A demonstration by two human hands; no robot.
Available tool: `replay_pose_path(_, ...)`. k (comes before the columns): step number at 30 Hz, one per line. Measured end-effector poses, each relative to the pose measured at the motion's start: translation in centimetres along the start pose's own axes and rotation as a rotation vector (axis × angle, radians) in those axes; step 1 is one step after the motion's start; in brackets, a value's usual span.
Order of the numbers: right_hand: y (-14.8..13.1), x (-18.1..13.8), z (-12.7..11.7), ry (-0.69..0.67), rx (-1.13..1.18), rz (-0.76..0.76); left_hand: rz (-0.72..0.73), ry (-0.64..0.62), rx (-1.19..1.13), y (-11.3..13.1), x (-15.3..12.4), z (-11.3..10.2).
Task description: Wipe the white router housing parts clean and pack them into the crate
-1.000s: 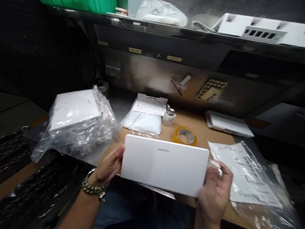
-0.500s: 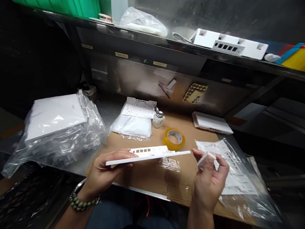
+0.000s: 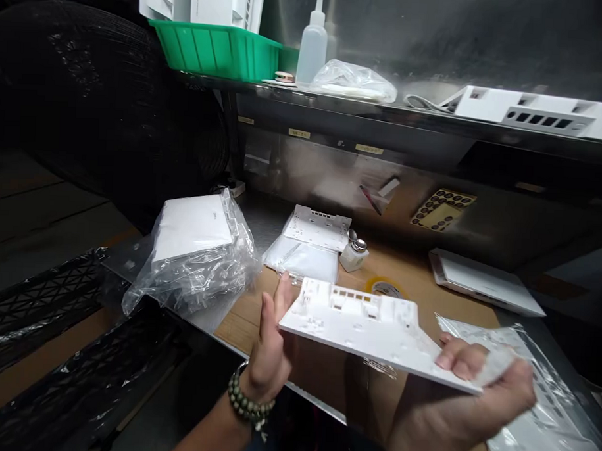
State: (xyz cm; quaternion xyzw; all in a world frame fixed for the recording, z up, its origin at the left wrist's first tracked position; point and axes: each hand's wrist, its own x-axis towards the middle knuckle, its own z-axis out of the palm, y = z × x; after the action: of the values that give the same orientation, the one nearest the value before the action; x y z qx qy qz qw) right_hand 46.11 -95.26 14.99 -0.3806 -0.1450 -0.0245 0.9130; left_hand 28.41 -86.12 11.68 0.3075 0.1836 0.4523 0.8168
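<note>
A white plastic device housing (image 3: 357, 326) with a row of port cutouts is held tilted above the cardboard. My right hand (image 3: 468, 389) grips its right end, and a crumpled white wipe (image 3: 496, 364) is tucked in the same hand. At the opposite end, my left hand (image 3: 273, 343) has its thumb and fingers stretched upward beside the edge; whether it touches the edge I cannot tell. Behind the housing, a roll of yellow tape (image 3: 385, 286) is partly hidden. A small bottle with a metal cap (image 3: 354, 255) stands farther back.
Bagged white covers (image 3: 195, 228) lie at the left. Another white housing (image 3: 318, 227) rests on plastic bags (image 3: 304, 258) at the back. To the right are a white device (image 3: 484, 281) and bagged panels (image 3: 546, 405). A shelf above holds a green bin (image 3: 218, 51) and a squeeze bottle (image 3: 312, 51).
The housing has passed from my left hand's grip to my right hand's, and its inner side now faces me more. My left hand has opened. The view has turned left.
</note>
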Motion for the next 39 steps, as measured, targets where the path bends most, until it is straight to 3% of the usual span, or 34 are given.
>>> replay_pose_path(2,-0.3,-0.4,-0.2,-0.051,0.01,-0.037,-0.226,-0.005,-0.253,-0.1,0.7,0.2)
replay_pose_path(5,-0.2,-0.4,-0.8,-0.128,0.025,-0.019,-0.453,-0.216,-0.382,-0.1,1.9,-0.1)
replay_pose_path(7,0.1,0.2,-1.6,-0.193,0.05,0.034,-0.496,-0.294,-0.387,0.0,2.4,-0.6)
replay_pose_path(10,0.4,1.9,-2.9,-0.322,0.022,0.097,-0.535,-0.294,-0.366,0.6,2.7,-1.0)
replay_pose_path(15,-1.3,1.3,-3.8,-0.435,-0.5,0.043,-0.477,-0.236,-0.394,2.3,2.6,-0.2)
replay_pose_path(16,-1.8,0.2,-3.6,-0.515,-0.584,0.057,-0.454,-0.226,-0.399,2.5,2.5,0.1)
replay_pose_path(18,-2.5,-2.6,-2.8,-0.8,-0.625,0.026,-0.418,-0.219,-0.407,2.7,2.4,1.0)
replay_pose_path(20,-2.4,-5.5,-1.8,-1.066,-0.584,-0.127,-0.405,-0.236,-0.41,2.7,2.1,1.8)
replay_pose_path(21,-2.1,-6.8,-1.3,-1.133,-0.574,-0.225,-0.406,-0.249,-0.41,2.6,2.0,2.2)
replay_pose_path(23,-1.4,-8.6,-0.6,-1.145,-0.587,-0.377,-0.407,-0.268,-0.402,2.6,1.7,2.9)
replay_pose_path(26,-0.7,-9.4,-0.5,-1.103,-0.602,-0.466,-0.342,-0.23,-0.368,2.7,1.3,3.3)
replay_pose_path(34,-1.2,-9.3,-0.5,-1.118,-0.656,-0.468,-0.081,-0.063,-0.346,2.0,0.7,3.7)
replay_pose_path(39,-1.0,-8.6,-1.5,-1.066,-0.691,-0.437,-0.107,-0.049,-0.326,2.9,0.7,2.9)
